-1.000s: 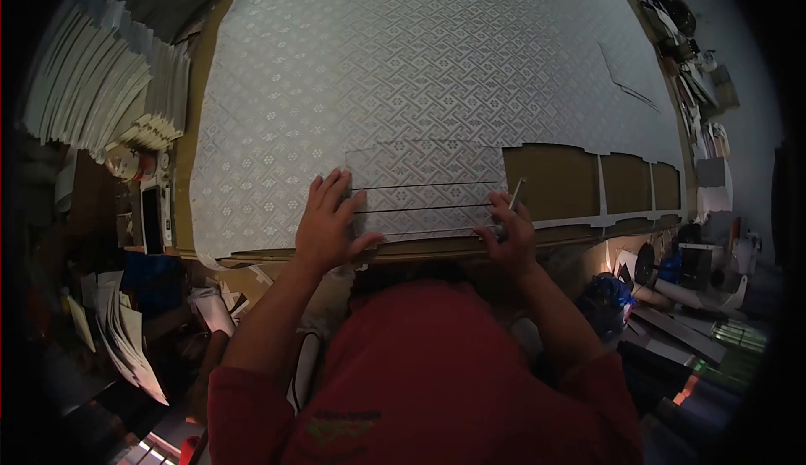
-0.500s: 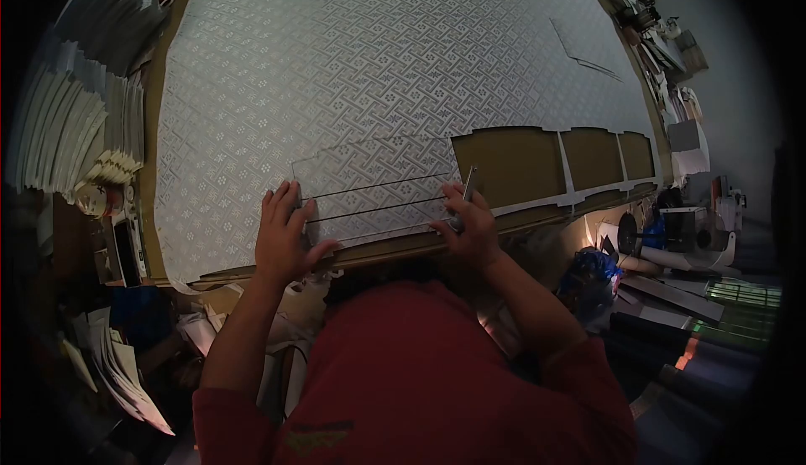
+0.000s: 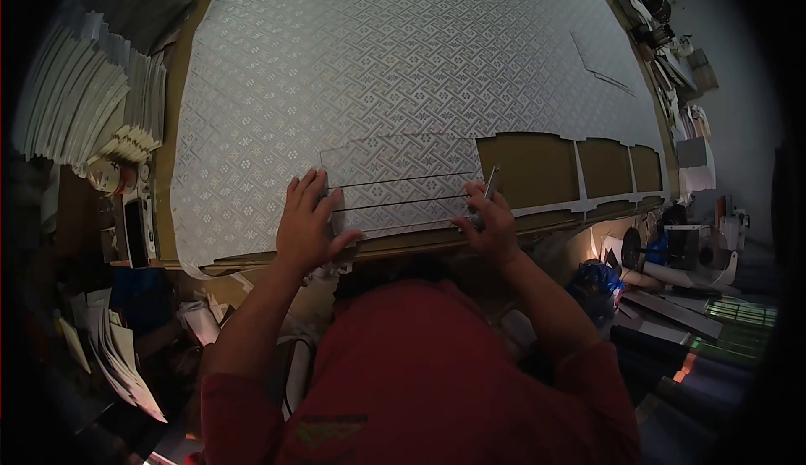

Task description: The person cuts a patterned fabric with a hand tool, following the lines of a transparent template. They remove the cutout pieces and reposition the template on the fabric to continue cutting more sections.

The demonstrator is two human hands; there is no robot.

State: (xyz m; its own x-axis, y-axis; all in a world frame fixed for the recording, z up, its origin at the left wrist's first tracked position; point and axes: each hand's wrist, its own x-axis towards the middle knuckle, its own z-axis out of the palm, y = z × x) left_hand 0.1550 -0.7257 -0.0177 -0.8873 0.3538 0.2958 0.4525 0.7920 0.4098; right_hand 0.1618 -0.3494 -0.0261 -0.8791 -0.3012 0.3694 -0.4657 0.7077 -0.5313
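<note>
Overall exposure is dim. The silver-grey patterned sheet [image 3: 378, 70] is the brightest large surface, carrying a soft, diffuse sheen. The red shirt [image 3: 437, 364] lies in shadow, its chest print illegible. A small orange-pink glow shows at lower right, below the green slatted grille [image 3: 739, 318]; its source cannot be determined. Wide-angle distortion bows the edges of the tabletop [image 3: 537, 171]. Black vignetting fills the corners.

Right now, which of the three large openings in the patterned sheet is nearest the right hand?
The leftmost opening, its edge by the right hand; the others lie farther right.
</note>
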